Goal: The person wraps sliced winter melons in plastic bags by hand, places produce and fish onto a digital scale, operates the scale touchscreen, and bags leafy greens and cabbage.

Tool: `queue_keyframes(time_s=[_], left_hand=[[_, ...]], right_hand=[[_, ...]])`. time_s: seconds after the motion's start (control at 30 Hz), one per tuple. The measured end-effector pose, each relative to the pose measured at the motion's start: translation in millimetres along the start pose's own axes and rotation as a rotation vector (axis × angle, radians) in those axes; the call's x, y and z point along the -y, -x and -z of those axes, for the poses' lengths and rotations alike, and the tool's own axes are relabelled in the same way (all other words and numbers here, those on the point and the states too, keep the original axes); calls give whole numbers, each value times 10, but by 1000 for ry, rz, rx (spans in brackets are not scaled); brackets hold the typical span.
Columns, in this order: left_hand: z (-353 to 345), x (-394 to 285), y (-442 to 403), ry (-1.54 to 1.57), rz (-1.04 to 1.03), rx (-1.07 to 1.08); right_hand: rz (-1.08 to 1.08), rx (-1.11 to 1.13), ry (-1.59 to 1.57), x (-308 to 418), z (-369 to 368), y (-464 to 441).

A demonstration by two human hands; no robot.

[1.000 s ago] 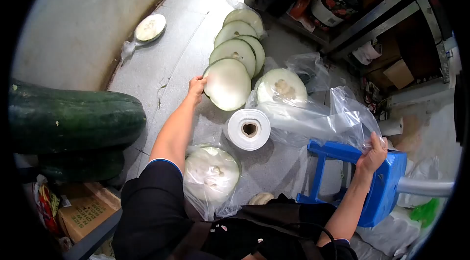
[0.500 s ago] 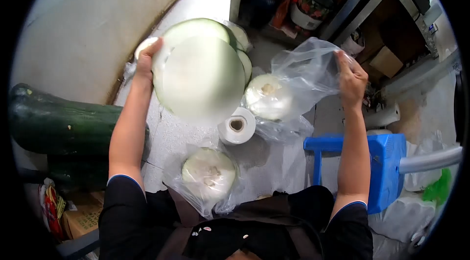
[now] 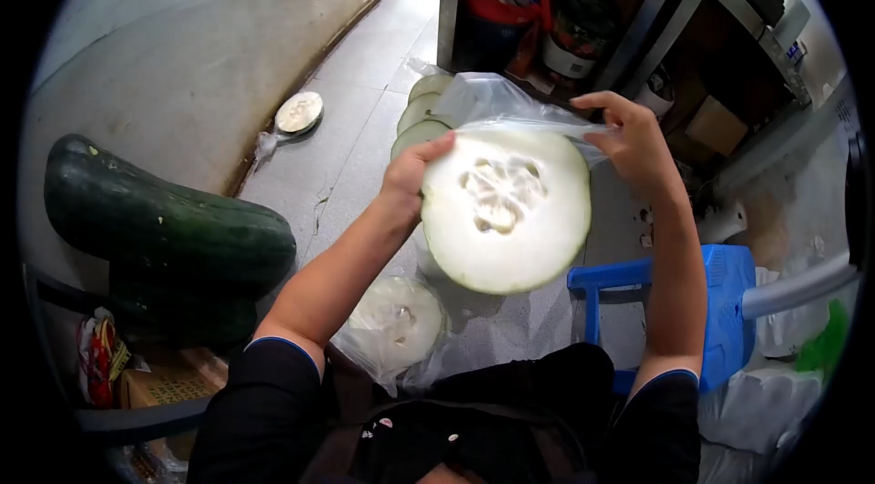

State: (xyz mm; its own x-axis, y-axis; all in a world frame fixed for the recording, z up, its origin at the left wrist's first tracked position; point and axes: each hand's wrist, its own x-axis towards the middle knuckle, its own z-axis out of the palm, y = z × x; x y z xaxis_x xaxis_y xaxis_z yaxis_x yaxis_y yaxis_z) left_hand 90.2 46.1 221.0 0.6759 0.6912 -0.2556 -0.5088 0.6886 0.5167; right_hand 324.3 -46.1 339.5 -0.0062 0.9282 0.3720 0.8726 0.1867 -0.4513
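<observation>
A large round winter melon slice (image 3: pixel 551 229), its seeded face turned up, is gripped at its left edge by my left hand (image 3: pixel 412 172). My right hand (image 3: pixel 633 138) pinches the rim of a clear plastic bag (image 3: pixel 497 99), which lies along the slice's far edge. Several more cut slices (image 3: pixel 424 108) lie beyond my left hand, partly covered by the bag. Close to my lap sits a winter melon slice wrapped in plastic (image 3: pixel 394 320). The held slice hides most of the floor under it.
Dark green whole winter melons (image 3: pixel 173 201) lie at the left. A cut melon end (image 3: pixel 299 113) rests by the wall. On the right is a blue plastic stool (image 3: pixel 725 329). A metal-framed shelf (image 3: pixel 670 15) with a red-lined bucket (image 3: pixel 483 5) stands ahead.
My left hand has brought the large slice right and toward me, over the roll of bags and the bagged slice beside it. My right hand has moved slightly left with the bag.
</observation>
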Motion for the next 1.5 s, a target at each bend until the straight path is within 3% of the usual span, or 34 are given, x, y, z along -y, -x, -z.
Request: queue_keyframes(time_s=[0.1,0.17,0.23,0.3,0.37,0.43,0.57,0.63,0.7,0.77,0.83,0.87,0.9,0.97,1.0,1.03,1.1,1.13,1.23,1.3,1.37,1.4,1.5], left_hand=[[66,23,-15,81,-125,-64],[70,71,-21,115,-214,-99],[134,191,-166,149,-277,-231],[202,333,-342,180,-352,-378],[315,448,-587,299,-344,-520],[471,575,-964,355,-426,-714],[304,1031,-1374,316,-346,-763],[15,1118,-1313,372,-327,-844],[-221,1061,-1234,507,-311,-906],[37,1179,-1480,352,-260,-1010],[148,1213,-1498,138,-203,-1126],[147,1156,-1486,-53,-39,-1200],[271,1132,-1501,-57,-26,-1107],[741,1174,-1662,-65,1,-920],[821,1049,-1609,-66,-9,-521],[774,1031,-1640,-86,46,-526],[541,877,-1522,-506,7,-611],[590,766,-1589,-492,102,-606],[863,224,-1450,-757,201,-377],[1066,14,-1242,-856,163,-454],[1375,-30,-992,-918,167,-211],[1498,-22,-852,-944,165,-87],[1661,91,-474,-956,352,439]], right_hand=[[90,-348,359,-567,-158,335],[-232,-486,361,-547,-292,561],[-484,-543,-246,-719,-575,653],[-478,-637,-1052,-622,-736,644],[-410,-517,-948,-449,-875,687],[-280,-324,-742,164,-1155,881],[-62,-321,-592,635,-1408,543],[-290,-238,-1207,542,-1037,160],[-305,-270,-1164,156,-953,144],[-420,-144,-1194,-388,-1111,444],[-736,-31,-1111,-728,-1347,753],[-802,52,-1088,-807,-1440,887],[-867,133,-1068,-862,-1548,983],[-798,303,-957,-928,-1822,1065],[-770,358,-875,-927,-1907,1030],[-754,344,-860,-916,-1971,1018],[-710,321,-813,-915,-2047,942],[-692,405,-498,-901,-1989,908],[-557,581,-152,-829,-1921,883],[-390,305,59,-493,-1826,864],[-234,12,104,-292,-1830,782],[-382,111,-93,-291,-1909,754],[-515,232,-254,-219,-2298,770]])
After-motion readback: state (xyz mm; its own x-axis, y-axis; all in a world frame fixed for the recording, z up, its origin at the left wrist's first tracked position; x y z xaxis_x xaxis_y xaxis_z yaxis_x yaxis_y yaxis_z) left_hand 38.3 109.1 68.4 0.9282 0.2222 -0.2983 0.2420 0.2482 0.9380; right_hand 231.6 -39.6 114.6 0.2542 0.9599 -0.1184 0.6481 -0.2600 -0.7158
